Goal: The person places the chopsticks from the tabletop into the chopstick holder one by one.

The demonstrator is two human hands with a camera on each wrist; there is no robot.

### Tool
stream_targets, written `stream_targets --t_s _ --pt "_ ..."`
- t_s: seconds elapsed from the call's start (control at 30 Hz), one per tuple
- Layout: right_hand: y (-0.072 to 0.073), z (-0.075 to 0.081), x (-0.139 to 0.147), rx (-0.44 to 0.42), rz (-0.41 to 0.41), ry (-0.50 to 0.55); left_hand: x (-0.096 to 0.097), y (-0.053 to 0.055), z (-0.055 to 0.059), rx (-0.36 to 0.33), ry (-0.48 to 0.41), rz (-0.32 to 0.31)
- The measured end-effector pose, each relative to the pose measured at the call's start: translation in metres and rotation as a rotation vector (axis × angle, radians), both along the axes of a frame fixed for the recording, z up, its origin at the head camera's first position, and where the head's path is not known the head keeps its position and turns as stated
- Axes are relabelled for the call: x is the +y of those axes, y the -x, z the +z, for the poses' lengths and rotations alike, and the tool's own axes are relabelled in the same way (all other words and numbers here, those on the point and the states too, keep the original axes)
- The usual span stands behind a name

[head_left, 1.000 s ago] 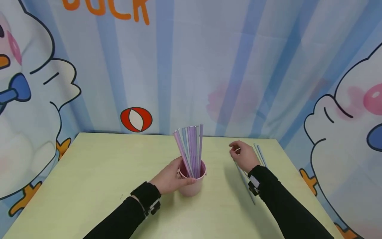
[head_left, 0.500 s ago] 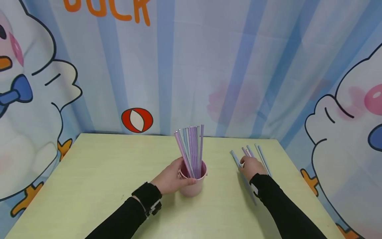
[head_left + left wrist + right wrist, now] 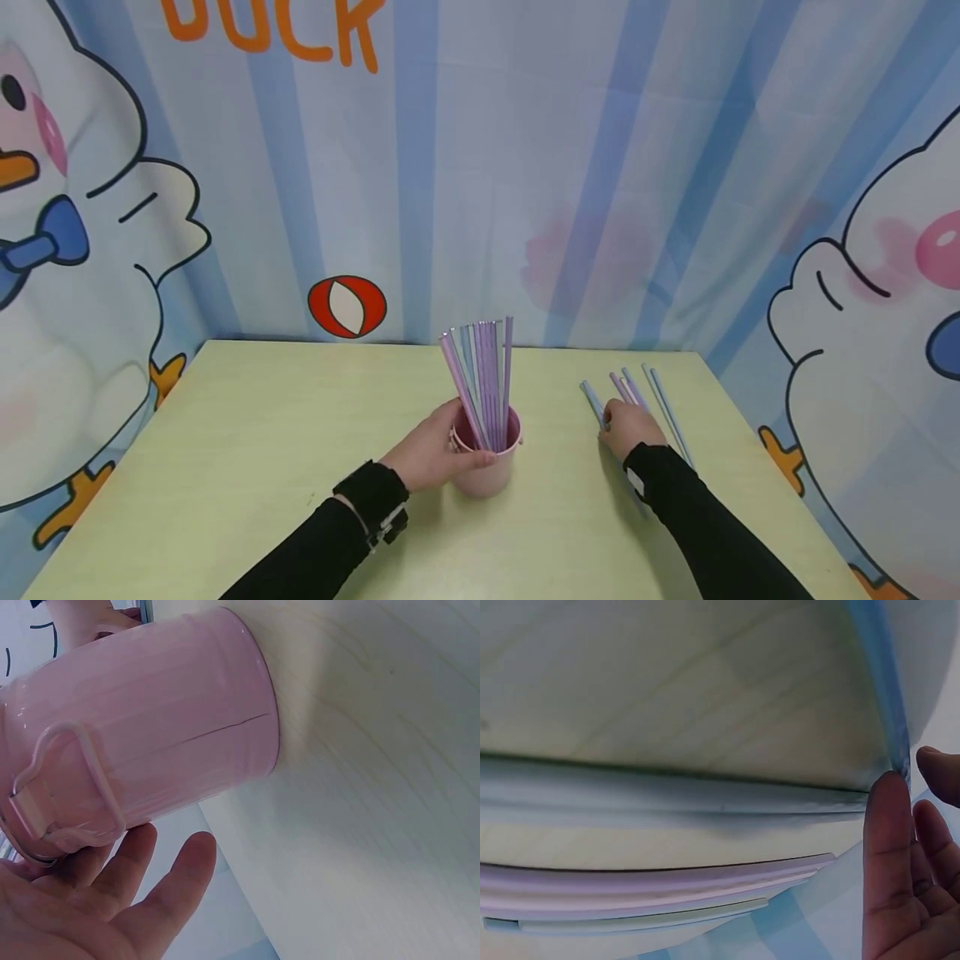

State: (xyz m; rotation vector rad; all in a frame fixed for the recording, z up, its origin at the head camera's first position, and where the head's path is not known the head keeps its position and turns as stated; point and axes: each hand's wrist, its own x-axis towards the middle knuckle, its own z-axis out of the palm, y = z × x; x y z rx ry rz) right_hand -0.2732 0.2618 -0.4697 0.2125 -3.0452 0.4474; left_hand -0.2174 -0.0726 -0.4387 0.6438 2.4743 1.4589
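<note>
My left hand point(image 3: 433, 450) grips a pink pail point(image 3: 483, 479) by its upper part, thumb across the front of the rim. A bunch of purple, pink and blue straws point(image 3: 487, 375) stands in the pail, leaning slightly apart. In the left wrist view the pail point(image 3: 157, 720) shows a folded wire handle. My right hand point(image 3: 630, 427) is low at the light blue straws point(image 3: 593, 402) lying on the table. In the right wrist view its index fingertip is right at these straws point(image 3: 667, 795), and the thumb is apart from that finger.
Purple and pink straws point(image 3: 626, 387) lie just beyond my right hand, and further right are more blue straws point(image 3: 667, 408). The pale yellow table point(image 3: 300, 433) reaches back to a striped blue curtain point(image 3: 480, 167) with cartoon ducks.
My right hand has come down to the straws on the table and moved slightly nearer to me, baring the purple ones behind it. My left hand keeps its hold on the pail.
</note>
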Motion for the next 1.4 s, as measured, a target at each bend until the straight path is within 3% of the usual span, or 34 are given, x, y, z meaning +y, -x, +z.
stream_targets --t_s 0.17,0.4,0.63,0.9,1.2,1.4 --pt "0.004 -0.008 0.002 0.037 0.009 -0.012 0.001 0.001 -0.002 0.008 0.004 0.000" --pt "0.002 -0.007 -0.002 0.019 -0.015 0.011 0.002 0.000 -0.002 0.012 0.013 0.004" --pt "-0.002 0.001 -0.015 -0.026 -0.002 0.128 0.001 -0.001 -0.002 0.014 0.015 0.003" --pt "-0.006 0.026 -0.041 -0.032 0.029 0.311 0.000 -0.001 -0.001 0.026 0.010 -0.001" --pt "-0.004 0.056 -0.063 -0.058 0.062 0.598 0.000 -0.001 -0.001 0.022 0.007 0.001" --pt "-0.006 0.085 -0.073 -0.030 0.119 0.708 0.001 -0.001 -0.001 0.006 0.010 0.013"
